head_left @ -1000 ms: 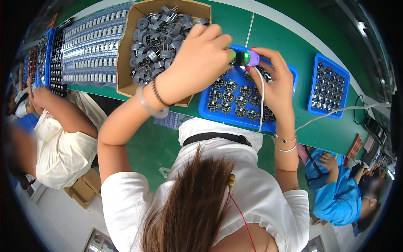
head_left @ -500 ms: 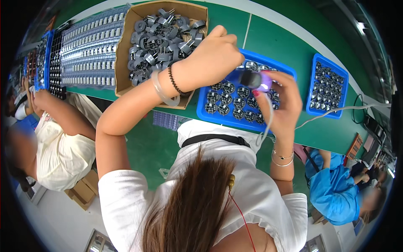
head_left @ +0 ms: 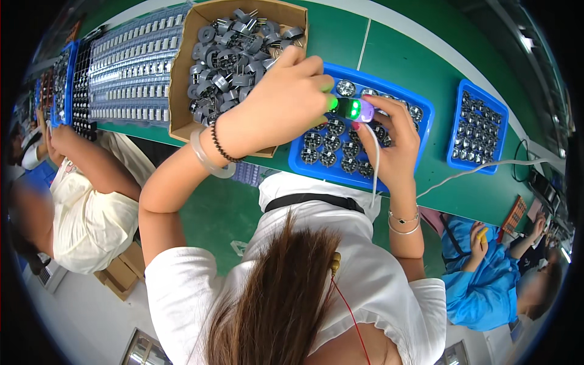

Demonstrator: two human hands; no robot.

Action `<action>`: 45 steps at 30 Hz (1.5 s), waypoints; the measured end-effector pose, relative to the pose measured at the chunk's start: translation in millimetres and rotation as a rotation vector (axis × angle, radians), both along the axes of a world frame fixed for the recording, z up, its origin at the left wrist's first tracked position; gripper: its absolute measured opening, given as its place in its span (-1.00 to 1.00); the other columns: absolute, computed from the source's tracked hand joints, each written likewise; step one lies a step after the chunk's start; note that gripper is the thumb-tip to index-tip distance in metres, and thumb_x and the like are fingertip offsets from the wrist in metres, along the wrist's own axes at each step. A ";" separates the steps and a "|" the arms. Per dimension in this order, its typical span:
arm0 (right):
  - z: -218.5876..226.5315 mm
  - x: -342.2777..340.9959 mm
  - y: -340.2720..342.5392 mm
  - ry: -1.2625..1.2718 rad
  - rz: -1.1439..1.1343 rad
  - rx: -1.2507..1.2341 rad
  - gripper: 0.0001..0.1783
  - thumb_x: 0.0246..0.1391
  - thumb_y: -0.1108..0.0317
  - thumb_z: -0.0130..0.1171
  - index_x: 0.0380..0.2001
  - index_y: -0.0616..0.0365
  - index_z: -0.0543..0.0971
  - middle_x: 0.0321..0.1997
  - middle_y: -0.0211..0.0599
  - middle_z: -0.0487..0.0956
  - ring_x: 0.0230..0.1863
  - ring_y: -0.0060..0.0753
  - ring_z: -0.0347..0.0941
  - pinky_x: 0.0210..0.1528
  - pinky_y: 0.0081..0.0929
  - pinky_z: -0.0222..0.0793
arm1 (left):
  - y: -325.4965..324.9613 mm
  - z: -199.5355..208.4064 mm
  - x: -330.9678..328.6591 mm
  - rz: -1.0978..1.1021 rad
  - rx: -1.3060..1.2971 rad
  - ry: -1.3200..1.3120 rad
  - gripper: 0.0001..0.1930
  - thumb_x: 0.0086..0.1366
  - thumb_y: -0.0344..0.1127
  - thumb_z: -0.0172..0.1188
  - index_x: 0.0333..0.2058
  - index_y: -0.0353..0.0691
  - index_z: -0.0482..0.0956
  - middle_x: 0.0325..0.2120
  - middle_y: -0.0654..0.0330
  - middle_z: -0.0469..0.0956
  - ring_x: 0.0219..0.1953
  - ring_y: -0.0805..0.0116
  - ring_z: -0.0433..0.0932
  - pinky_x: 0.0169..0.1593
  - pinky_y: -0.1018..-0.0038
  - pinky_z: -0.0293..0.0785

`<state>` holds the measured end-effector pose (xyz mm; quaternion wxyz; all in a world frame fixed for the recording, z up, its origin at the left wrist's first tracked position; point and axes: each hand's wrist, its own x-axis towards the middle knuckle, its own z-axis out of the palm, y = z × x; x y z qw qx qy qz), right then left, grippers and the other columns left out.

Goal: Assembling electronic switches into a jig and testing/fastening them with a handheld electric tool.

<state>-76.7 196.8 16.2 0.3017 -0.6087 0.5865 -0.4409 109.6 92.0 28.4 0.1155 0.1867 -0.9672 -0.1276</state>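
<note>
My right hand (head_left: 394, 137) holds a small black-and-purple corded device (head_left: 365, 111) between thumb and fingertips, above a blue tray (head_left: 302, 168). Green lights glow on its black part, and a pale cord hangs from its purple end. At the black end are the closed fingertips of my left hand (head_left: 289, 94), lit green; whatever they pinch is hidden. Round metallic parts with dark circuit faces (head_left: 331, 142) stand in rows in the tray beneath both hands.
Left of the tray, a cardboard box (head_left: 182, 79) holds a heap of grey round parts with metal pins. Clear plastic trays (head_left: 131, 76) of white pieces lie beyond it. A second blue tray (head_left: 451, 155) sits at right, near a trailing cable (head_left: 474, 173). People sit on both sides.
My left hand has come down and slightly left, its fingertips now at the device's black end. My right hand has shifted left with the device, whose lights now show green.
</note>
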 end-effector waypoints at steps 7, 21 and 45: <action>-6.9 -11.8 15.8 -0.143 -0.148 -0.019 -0.57 -0.05 0.66 0.23 -0.05 0.37 0.42 -0.07 -0.15 0.45 -0.02 -0.35 0.43 0.03 -0.45 0.43 | 3.6 -10.0 -15.6 -0.020 -0.065 0.031 -0.96 -0.06 -0.33 0.21 -0.61 -0.11 0.59 -0.59 0.38 0.48 -0.36 0.44 0.41 -0.11 0.42 0.21; 6.0 -21.0 47.3 -0.008 -0.044 -0.053 -0.56 -0.07 0.60 0.26 -0.06 0.38 0.42 -0.03 -0.08 0.41 -0.02 -0.24 0.45 0.05 -0.41 0.39 | 12.2 -11.5 -13.7 -0.014 -0.008 0.042 -0.93 -0.03 -0.32 0.26 -0.52 -0.12 0.60 -0.53 0.37 0.47 -0.30 0.43 0.41 -0.10 0.41 0.21; -0.7 -27.6 56.1 -0.198 -0.264 -0.184 -0.52 -0.08 0.63 0.27 -0.04 0.36 0.39 -0.01 -0.14 0.37 -0.02 -0.29 0.42 0.08 -0.36 0.36 | 28.2 -17.3 -8.8 -0.074 -0.048 0.074 -0.96 -0.10 -0.33 0.20 -0.63 -0.11 0.54 -0.60 0.37 0.42 -0.35 0.42 0.40 -0.15 0.43 0.21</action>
